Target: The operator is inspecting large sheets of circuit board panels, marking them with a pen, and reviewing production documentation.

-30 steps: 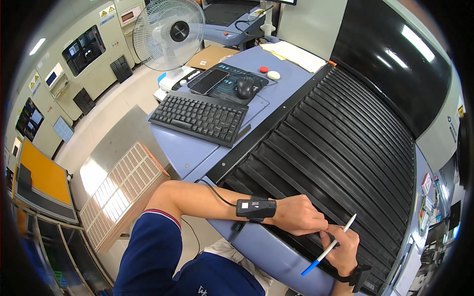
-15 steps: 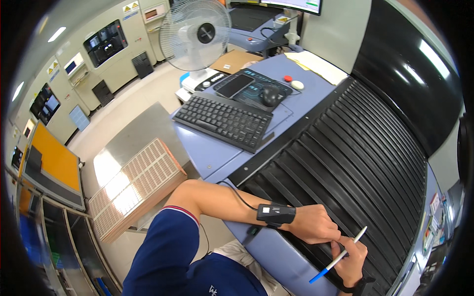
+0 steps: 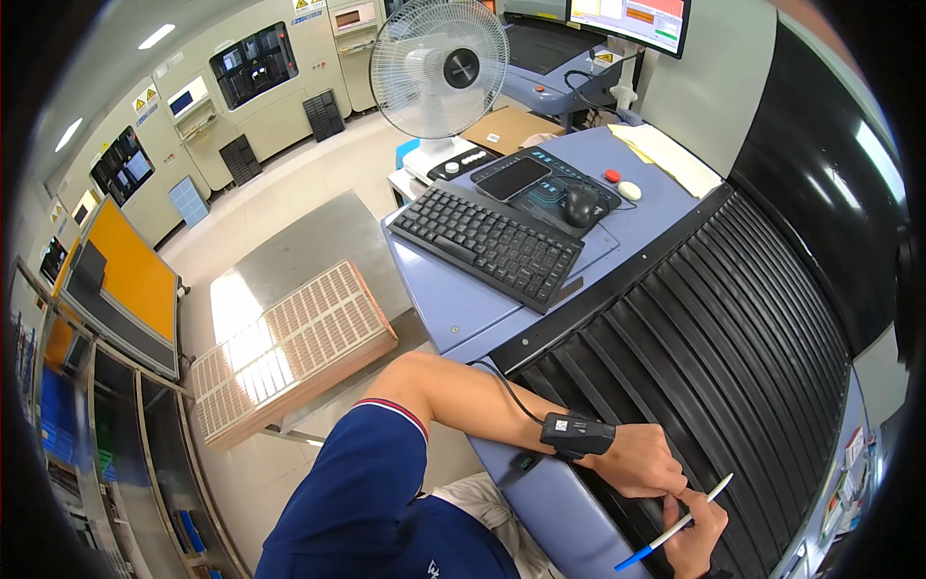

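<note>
My right hand [image 3: 696, 537] is closed around a slim white pen [image 3: 667, 536] with a blue end. The pen lies slantwise, its blue end pointing to the lower left and its white end to the upper right. Close against it is my left hand [image 3: 637, 459], its fingers curled and meeting the right fingertips. Whatever the left fingers may grip is hidden. A black device [image 3: 577, 434] is strapped on my left wrist. Both hands are over the black ribbed bellows cover [image 3: 666, 357] of a blue-grey machine.
On the machine's blue-grey top [image 3: 453, 304] are a keyboard [image 3: 487, 241], a phone [image 3: 514, 179], a mouse [image 3: 582, 206], and a red button [image 3: 612, 176]. A fan [image 3: 439, 68] stands behind. A stack of patterned panels [image 3: 299, 352] rests on a metal table [image 3: 328, 232] to the left.
The whole view has shifted, so the surroundings appear farther right and more of the monitor shows. My hands keep nearly the same pose, with the pen still in the right one.
</note>
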A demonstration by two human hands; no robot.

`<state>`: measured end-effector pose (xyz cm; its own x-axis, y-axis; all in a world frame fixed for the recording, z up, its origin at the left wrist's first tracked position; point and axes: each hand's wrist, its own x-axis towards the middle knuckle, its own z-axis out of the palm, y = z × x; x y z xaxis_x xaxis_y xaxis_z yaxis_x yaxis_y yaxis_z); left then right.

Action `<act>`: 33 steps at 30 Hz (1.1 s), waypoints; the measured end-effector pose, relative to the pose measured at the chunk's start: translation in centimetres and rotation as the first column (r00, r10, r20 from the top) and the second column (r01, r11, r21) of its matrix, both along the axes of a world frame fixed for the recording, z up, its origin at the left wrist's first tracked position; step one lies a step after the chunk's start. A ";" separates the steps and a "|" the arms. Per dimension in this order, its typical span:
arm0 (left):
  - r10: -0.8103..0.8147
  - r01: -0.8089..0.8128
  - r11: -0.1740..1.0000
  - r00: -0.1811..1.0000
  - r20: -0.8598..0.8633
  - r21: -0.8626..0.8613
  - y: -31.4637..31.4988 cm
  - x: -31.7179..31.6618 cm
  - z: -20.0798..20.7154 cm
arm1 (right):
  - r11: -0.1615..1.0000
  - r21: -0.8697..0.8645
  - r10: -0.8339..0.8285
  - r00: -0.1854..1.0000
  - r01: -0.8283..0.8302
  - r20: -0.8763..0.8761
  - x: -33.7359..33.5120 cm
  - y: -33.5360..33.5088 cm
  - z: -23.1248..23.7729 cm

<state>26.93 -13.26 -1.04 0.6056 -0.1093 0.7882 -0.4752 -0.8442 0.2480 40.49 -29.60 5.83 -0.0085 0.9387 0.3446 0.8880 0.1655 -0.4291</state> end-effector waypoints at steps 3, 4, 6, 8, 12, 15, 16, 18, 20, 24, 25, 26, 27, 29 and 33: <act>0.014 -0.014 1.000 1.000 -0.002 0.012 0.0 -0.1 -0.1 | 0.999 0.036 0.010 1.000 -0.009 -0.011 -0.4 0.2 0.1; 0.016 -0.015 1.000 1.000 -0.002 0.013 -0.1 -0.1 -0.1 | 0.999 0.040 0.007 1.000 -0.007 -0.012 -0.4 0.2 0.1; 0.017 -0.017 1.000 1.000 -0.010 0.011 -0.1 -0.1 -0.1 | 0.999 0.041 0.007 1.000 -0.007 -0.006 -0.4 0.2 0.1; 0.016 -0.016 1.000 1.000 -0.003 0.006 -0.1 -0.1 -0.2 | 0.999 0.042 0.009 1.000 -0.009 -0.001 -0.3 0.3 0.0; 0.015 -0.015 1.000 1.000 -0.017 0.014 0.1 0.0 -0.1 | 0.999 0.032 0.019 1.000 -0.018 -0.013 -0.1 0.2 0.1; 0.011 -0.009 0.999 0.999 -0.042 0.039 0.1 0.2 0.1 | 0.998 0.062 0.000 1.000 0.002 -0.022 0.4 0.0 -1.2; 0.001 0.000 0.999 0.999 -0.038 0.042 0.2 0.3 0.1 | 0.995 0.097 -0.027 0.999 0.030 -0.028 0.5 0.0 -1.8; -0.009 0.010 1.000 0.999 -0.033 0.029 0.2 0.2 0.3 | 0.995 0.094 -0.032 0.999 0.035 -0.038 0.2 0.2 -1.8; -0.022 0.023 0.999 0.999 -0.043 0.022 0.3 -0.3 0.4 | 0.995 0.095 -0.014 0.999 0.017 -0.034 -0.2 0.4 -1.4; -0.007 0.010 0.999 0.997 -0.079 0.038 0.0 -0.9 0.8 | 0.988 0.150 -0.018 0.997 0.029 -0.074 -0.3 0.3 -2.0; -0.007 0.011 0.999 0.997 -0.081 0.053 -0.1 -0.9 0.9 | 0.991 0.135 0.010 0.996 0.001 -0.084 -0.1 0.3 -2.1; -0.032 0.038 0.997 0.996 -0.082 0.063 -0.1 -0.9 1.0 | 0.993 0.120 0.030 0.995 -0.019 -0.094 0.1 0.1 -2.0; -0.027 0.033 0.997 0.997 -0.077 0.073 -0.1 -0.8 1.0 | 0.998 0.058 0.040 0.997 -0.036 -0.065 0.4 -0.2 -1.6; -0.041 0.046 0.996 0.997 -0.066 0.073 0.0 -0.3 0.9 | 0.998 0.052 0.033 0.998 -0.031 -0.048 0.6 -0.4 -1.1; -0.052 0.066 0.992 0.991 -0.126 0.110 1.0 -1.0 1.9 | 0.993 0.098 0.065 0.996 -0.059 -0.061 1.4 0.2 -2.2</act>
